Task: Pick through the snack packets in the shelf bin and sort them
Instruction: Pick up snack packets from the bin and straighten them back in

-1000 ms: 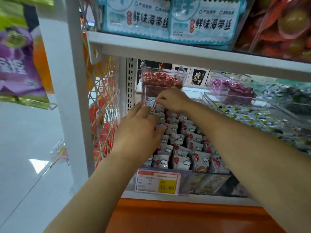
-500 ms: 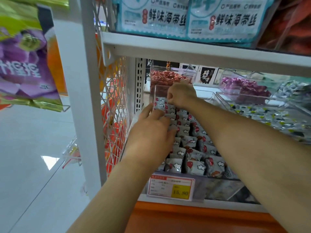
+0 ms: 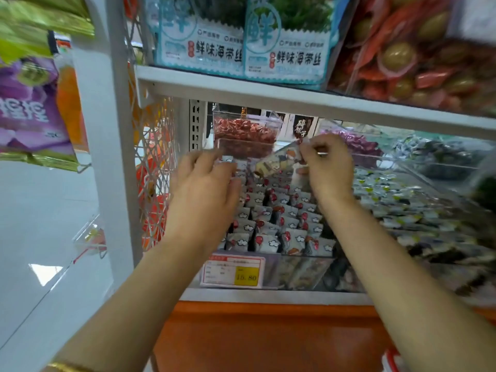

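Head view: a clear shelf bin (image 3: 308, 272) sits just below the middle of the frame, packed with upright rows of grey-white snack packets (image 3: 279, 226) printed with red spots and white clouds.

The left hand (image 3: 204, 189) lies at 10 o'clock of the bin. Its fingers are nearly straight and spread over the rear left rows, and its grip holds nothing.

The right hand (image 3: 328, 167) is at 1 o'clock of the bin, its grip closed in a pinch on a stray packet (image 3: 279, 161) with a yellowish, orange and dark print. That packet hangs tilted above the back rows, pointing from the fingertips toward 8 o'clock, its low end near the left hand's fingers.

A price tag (image 3: 233, 272) with a yellow patch is on the bin's front at 7 o'clock. A tub of red sweets (image 3: 244, 130) stands at 12 o'clock behind the bin. A neighbouring bin (image 3: 402, 202) of dark, green-marked packets lies at 3 o'clock. Seaweed packs (image 3: 241, 49) stand on the shelf (image 3: 268, 95) above.
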Tool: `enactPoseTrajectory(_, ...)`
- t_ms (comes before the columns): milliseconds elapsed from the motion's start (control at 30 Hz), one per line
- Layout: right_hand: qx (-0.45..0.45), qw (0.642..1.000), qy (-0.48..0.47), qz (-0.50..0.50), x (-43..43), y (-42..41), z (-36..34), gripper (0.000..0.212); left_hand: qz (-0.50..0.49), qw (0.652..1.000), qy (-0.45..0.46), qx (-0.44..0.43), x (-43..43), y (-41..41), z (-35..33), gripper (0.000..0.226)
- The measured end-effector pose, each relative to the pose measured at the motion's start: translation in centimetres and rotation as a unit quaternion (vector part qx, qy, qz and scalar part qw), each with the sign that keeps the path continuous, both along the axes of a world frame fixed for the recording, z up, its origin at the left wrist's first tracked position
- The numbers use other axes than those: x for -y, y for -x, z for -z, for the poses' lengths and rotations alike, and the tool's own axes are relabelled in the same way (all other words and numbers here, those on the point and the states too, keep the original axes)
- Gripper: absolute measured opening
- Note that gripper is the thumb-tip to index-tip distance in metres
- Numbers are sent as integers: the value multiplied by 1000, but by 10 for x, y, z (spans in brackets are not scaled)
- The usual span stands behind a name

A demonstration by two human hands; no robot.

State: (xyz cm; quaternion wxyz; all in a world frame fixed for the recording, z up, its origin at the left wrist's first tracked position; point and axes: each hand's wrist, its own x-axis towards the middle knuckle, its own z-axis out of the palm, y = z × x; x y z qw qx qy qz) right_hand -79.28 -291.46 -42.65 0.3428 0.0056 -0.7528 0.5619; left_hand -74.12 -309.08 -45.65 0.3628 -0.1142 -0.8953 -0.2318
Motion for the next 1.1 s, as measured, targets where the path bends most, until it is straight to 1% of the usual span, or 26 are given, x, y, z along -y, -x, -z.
enactPoseTrajectory(33,11,999,36,-18,-6,-15,4,6,10,1000,-14,0,-3,-6,-3,32)
enactPoseTrajectory(67,20,997,65,-39,-11,-30,8,6,29,999,-34,17,-7,-12,-5,34)
enactPoseTrajectory(133,33,991,110,-70,-20,-57,14,9,76,991,-77,82,-17,-24,-4,42)
enactPoseTrajectory(200,39,980,165,-107,-28,-78,17,13,108,979,-100,143,-27,-34,-2,46)
enactPoseTrajectory(233,44,973,189,-125,-31,-86,18,14,124,972,-114,163,-31,-38,-1,43)
enactPoseTrajectory(267,49,967,209,-138,-33,-93,19,14,146,964,-136,175,-34,-41,0,35)
enactPoseTrajectory(300,53,961,226,-148,-36,-98,19,14,170,953,-165,188,-37,-43,0,23)
enactPoseTrajectory(333,56,956,243,-156,-38,-102,20,14,190,940,-201,201,-38,-44,-1,15)
enactPoseTrajectory(367,58,951,258,-163,-41,-105,21,14,206,923,-242,217,-40,-44,-1,15)
enactPoseTrajectory(467,76,939,284,-178,-52,-111,22,16,232,854,-373,278,-44,-43,0,16)
enactPoseTrajectory(533,102,936,278,-189,-59,-112,24,16,247,803,-449,305,-47,-42,2,18)
enactPoseTrajectory(600,122,929,275,-215,-65,-112,25,16,253,761,-503,321,-50,-41,2,20)
enactPoseTrajectory(633,129,923,281,-230,-68,-112,26,14,249,751,-519,323,-51,-39,2,22)
enactPoseTrajectory(667,135,916,287,-244,-70,-111,26,12,241,750,-526,321,-53,-39,1,23)
enactPoseTrajectory(700,141,911,293,-254,-71,-110,27,10,228,760,-521,315,-54,-38,1,24)
enactPoseTrajectory(767,155,906,291,-264,-73,-110,28,9,198,791,-496,297,-57,-36,2,24)
enactPoseTrajectory(833,161,913,266,-264,-73,-110,29,8,179,808,-486,281,-60,-35,2,25)
enactPoseTrajectory(900,155,922,247,-255,-72,-110,29,7,169,811,-490,272,-60,-34,2,23)
enactPoseTrajectory(967,147,923,266,-235,-73,-109,29,9,169,806,-497,273,-59,-33,1,20)
enactPoseTrajectory(1033,147,910,315,-224,-75,-107,29,11,178,803,-497,275,-57,-32,1,17)
enactPoseTrajectory(1100,154,892,356,-233,-75,-106,27,8,187,795,-504,282,-56,-32,0,16)
